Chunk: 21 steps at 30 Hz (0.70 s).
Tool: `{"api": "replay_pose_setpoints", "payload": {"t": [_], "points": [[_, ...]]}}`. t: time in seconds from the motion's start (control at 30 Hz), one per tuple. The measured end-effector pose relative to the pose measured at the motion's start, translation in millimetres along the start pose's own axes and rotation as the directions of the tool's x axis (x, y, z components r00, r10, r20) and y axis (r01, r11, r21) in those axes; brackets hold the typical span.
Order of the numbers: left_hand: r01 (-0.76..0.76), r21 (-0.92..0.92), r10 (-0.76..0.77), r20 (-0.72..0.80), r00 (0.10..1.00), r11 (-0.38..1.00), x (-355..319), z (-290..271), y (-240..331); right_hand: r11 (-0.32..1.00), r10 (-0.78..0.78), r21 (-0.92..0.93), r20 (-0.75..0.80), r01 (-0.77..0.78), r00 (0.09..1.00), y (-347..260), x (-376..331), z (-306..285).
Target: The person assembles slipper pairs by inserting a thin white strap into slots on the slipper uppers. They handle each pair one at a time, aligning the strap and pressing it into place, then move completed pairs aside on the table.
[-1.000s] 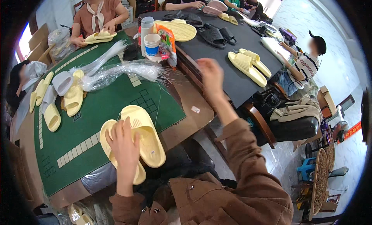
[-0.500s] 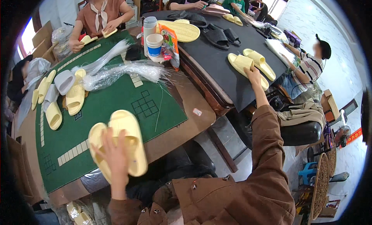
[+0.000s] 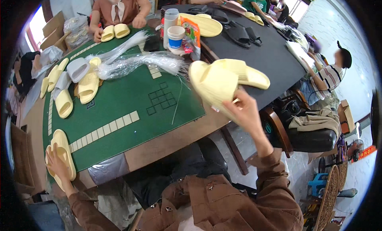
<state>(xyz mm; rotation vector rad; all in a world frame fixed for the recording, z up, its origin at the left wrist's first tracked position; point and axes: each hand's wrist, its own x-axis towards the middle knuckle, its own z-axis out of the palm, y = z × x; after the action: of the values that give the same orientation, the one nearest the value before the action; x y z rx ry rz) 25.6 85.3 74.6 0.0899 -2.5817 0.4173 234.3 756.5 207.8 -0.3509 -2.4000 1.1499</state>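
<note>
Yellow slippers (image 3: 67, 153), matte and rounded, at the near left corner of the green mat (image 3: 115, 105); my left hand (image 3: 57, 164) lies over them, fingers spread, can't tell if gripping. Glossy clear strand bundle (image 3: 137, 67) farther right. My right hand (image 3: 242, 107) pinches ribbed-strap slippers (image 3: 217, 83) near the black tabletop (image 3: 276, 65).
</note>
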Motion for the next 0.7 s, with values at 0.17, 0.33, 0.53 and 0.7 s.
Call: {"api": "replay_pose_setpoints", "payload": {"t": [0.17,0.33,0.53,0.7], "points": [[0.048,0.035,-0.050,0.078,0.996,0.998,5.3,7.4,-13.8,0.973,-0.163,0.194,0.200,0.124,0.966,-48.3,-23.8,91.1],[0.047,-0.130,-0.051,-0.027,0.998,0.990,-2.8,6.3,1.5,0.919,-0.285,0.359,0.310,0.166,0.907,-54.1,-36.6,193.3],[-0.033,-0.919,0.163,0.034,0.986,0.392,-19.3,-140.8,200.4,0.891,-0.347,0.425,0.417,0.157,0.840,-42.4,-32.1,208.9],[-0.031,-0.943,0.318,0.080,0.945,0.331,-36.8,-159.7,274.5,0.786,-0.566,-0.198,0.149,0.586,0.810,-16.2,27.8,148.1]]}}
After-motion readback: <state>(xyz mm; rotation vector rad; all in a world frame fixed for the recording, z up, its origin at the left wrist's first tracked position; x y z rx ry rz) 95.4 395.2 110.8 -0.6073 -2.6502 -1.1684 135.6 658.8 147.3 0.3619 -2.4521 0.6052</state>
